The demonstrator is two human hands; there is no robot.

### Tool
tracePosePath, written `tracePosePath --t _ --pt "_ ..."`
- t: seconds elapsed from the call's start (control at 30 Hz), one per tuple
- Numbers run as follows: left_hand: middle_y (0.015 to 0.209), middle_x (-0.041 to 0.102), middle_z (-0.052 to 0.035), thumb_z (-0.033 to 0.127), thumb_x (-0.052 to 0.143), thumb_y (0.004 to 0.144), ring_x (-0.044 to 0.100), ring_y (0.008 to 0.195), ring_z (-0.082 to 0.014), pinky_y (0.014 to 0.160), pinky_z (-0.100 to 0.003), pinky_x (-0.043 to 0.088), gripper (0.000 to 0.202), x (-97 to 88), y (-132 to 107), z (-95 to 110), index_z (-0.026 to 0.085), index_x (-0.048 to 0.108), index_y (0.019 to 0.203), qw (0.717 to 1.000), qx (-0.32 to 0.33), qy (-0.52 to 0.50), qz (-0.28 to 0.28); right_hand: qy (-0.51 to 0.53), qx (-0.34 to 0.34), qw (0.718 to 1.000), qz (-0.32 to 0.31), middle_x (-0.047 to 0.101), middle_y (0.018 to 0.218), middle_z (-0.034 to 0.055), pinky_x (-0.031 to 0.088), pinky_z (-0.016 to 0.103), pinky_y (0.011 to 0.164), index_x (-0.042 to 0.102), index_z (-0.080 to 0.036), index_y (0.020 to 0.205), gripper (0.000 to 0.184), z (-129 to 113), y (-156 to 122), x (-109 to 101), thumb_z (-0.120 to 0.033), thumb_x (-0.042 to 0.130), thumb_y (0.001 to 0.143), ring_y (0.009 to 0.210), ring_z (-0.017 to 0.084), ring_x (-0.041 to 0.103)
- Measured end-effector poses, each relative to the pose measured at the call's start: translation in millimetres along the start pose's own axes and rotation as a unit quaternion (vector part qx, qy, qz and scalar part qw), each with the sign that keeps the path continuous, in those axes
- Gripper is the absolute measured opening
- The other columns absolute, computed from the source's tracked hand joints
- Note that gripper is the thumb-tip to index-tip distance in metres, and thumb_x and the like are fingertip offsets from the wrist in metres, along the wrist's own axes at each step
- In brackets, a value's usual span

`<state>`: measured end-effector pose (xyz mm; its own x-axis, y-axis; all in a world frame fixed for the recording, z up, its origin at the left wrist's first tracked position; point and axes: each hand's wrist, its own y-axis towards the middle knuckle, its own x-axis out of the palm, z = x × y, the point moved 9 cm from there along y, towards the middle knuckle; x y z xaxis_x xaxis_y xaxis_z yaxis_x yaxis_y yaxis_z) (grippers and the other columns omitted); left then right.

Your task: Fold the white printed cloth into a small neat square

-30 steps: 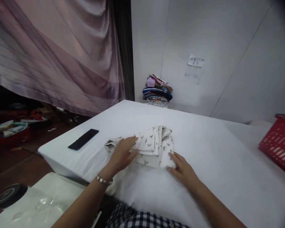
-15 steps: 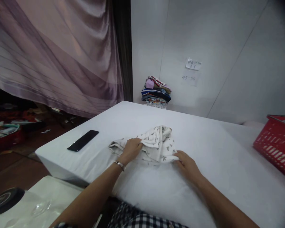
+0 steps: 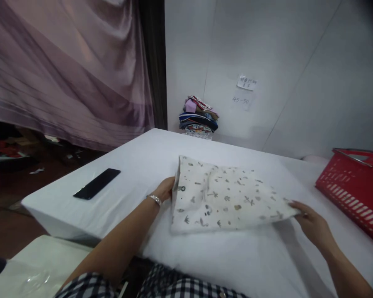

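A white cloth with a small grey-brown print (image 3: 226, 194) is spread out over the white table (image 3: 149, 153), its right end lifted a little off the surface. My left hand (image 3: 166, 188) is at the cloth's left edge, with its fingertips hidden behind or inside the fold. At the right corner of the cloth, my right hand (image 3: 311, 221) pinches the fabric between thumb and fingers. Whether the cloth is a garment or a plain piece, I cannot tell.
A black phone (image 3: 97, 183) lies on the table's left part. To the right stands a red plastic basket (image 3: 354, 186). Folded clothes (image 3: 199, 116) are stacked by the back wall. A pale surface (image 3: 49, 265) sits lower left, and a mauve curtain (image 3: 81, 74) hangs behind.
The bunched cloth has been pulled out wide and flatter. My right hand has moved far to the right with its corner; my left hand has shifted slightly left. The view has turned slightly.
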<state>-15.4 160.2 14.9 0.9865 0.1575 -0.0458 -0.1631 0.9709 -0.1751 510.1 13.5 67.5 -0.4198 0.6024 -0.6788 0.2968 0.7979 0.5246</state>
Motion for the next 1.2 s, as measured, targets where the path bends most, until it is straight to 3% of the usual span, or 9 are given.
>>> tracePosePath --t 0.17,0.3,0.43,0.57,0.63,0.73,0.83,1.07,1.2 --pt "0.088 0.069 -0.0083 0.037 0.057 0.071 0.061 0.087 -0.0235 0.074 -0.033 0.047 0.029 -15.7 2.2 -0.9 0.017 0.064 0.09 0.994 0.038 0.091 0.049 0.0 0.046 0.999 -0.009 0.066 0.106 0.006 0.051 0.037 0.071 0.067 -0.024 0.091 0.035 9.2 -31.8 5.9 -0.034 0.045 0.065 0.089 0.026 0.063" --pt "0.078 0.066 -0.0052 0.047 0.054 0.072 0.058 0.085 -0.0243 0.075 -0.032 0.043 0.029 -17.7 -8.3 16.6 0.019 0.062 0.073 0.981 0.089 0.162 0.059 0.073 -0.008 0.997 -0.031 0.067 0.104 0.0052 0.049 0.04 0.085 0.067 -0.023 0.089 0.029 -45.0 -37.0 21.2 -0.04 0.05 0.073 0.098 0.025 0.06" --pt "0.054 0.052 -0.0012 0.047 0.051 0.075 0.054 0.064 -0.0213 0.065 -0.033 0.041 0.035 -3.8 -16.0 26.5 0.021 0.046 0.053 0.943 0.129 0.304 0.039 0.167 -0.019 0.972 -0.164 0.068 0.097 0.0046 0.047 0.042 0.088 0.069 -0.026 0.089 0.024 -101.7 -46.5 65.3 -0.04 0.054 0.077 0.094 0.026 0.061" --pt "0.086 0.062 -0.0065 0.034 0.047 0.079 0.056 0.088 -0.0222 0.083 -0.036 0.042 0.021 30.7 -45.5 57.9 0.02 0.051 0.063 0.914 0.251 0.317 0.029 0.314 0.054 0.899 -0.3 0.067 0.099 0.0076 0.05 0.042 0.08 0.067 -0.025 0.098 0.032 -148.8 -63.2 105.9 -0.049 0.058 0.078 0.085 0.025 0.062" --pt "0.109 0.061 -0.0086 0.031 0.045 0.08 0.05 0.109 -0.0233 0.097 -0.038 0.036 0.018 73.6 -84.4 74.3 0.021 0.059 0.075 0.884 0.357 0.296 -0.061 0.406 0.121 0.847 -0.321 0.064 0.109 0.009 0.051 0.041 0.077 0.061 -0.025 0.112 0.045 -160.7 -67.8 118.3 -0.054 0.058 0.077 0.088 0.024 0.062" --pt "0.101 0.065 -0.0079 0.031 0.046 0.082 0.055 0.104 -0.023 0.094 -0.038 0.04 0.02 152.7 -166.6 64.0 0.026 0.065 0.081 0.773 0.44 0.309 -0.336 0.511 0.219 0.773 -0.307 0.064 0.111 0.0117 0.051 0.043 0.076 0.06 -0.022 0.111 0.06 -158.3 -72.8 130.6 -0.069 0.048 0.076 0.095 0.028 0.061" --pt "0.08 0.068 -0.0059 0.039 0.052 0.08 0.061 0.087 -0.0232 0.084 -0.035 0.045 0.018 182.9 -223.7 48.8 0.032 0.066 0.071 0.677 0.466 0.313 -0.476 0.534 0.313 0.73 -0.289 0.069 0.096 0.0131 0.051 0.046 0.078 0.065 -0.018 0.099 0.065 -136.6 -86.5 138.0 -0.074 0.042 0.074 0.096 0.033 0.061" --pt "0.088 0.069 -0.0028 0.048 0.049 0.083 0.063 0.076 -0.0203 0.064 -0.029 0.044 0.033 157.5 -154.5 55.2 0.025 0.065 0.099 0.803 0.351 0.359 -0.321 0.575 0.353 0.7 -0.234 0.068 0.1 0.0087 0.051 0.042 0.078 0.062 -0.018 0.108 0.042 -119.9 -102.1 123.0 -0.043 0.065 0.075 0.095 0.031 0.062" --pt "0.093 0.066 -0.0027 0.04 0.052 0.082 0.061 0.076 -0.0195 0.067 -0.029 0.043 0.027 159.7 -125.4 44.2 0.023 0.063 0.099 0.815 0.33 0.383 -0.283 0.571 0.348 0.718 -0.194 0.069 0.099 0.0082 0.052 0.038 0.075 0.063 -0.017 0.104 0.038 -120.0 -95.7 113.0 -0.037 0.067 0.072 0.092 0.029 0.063"
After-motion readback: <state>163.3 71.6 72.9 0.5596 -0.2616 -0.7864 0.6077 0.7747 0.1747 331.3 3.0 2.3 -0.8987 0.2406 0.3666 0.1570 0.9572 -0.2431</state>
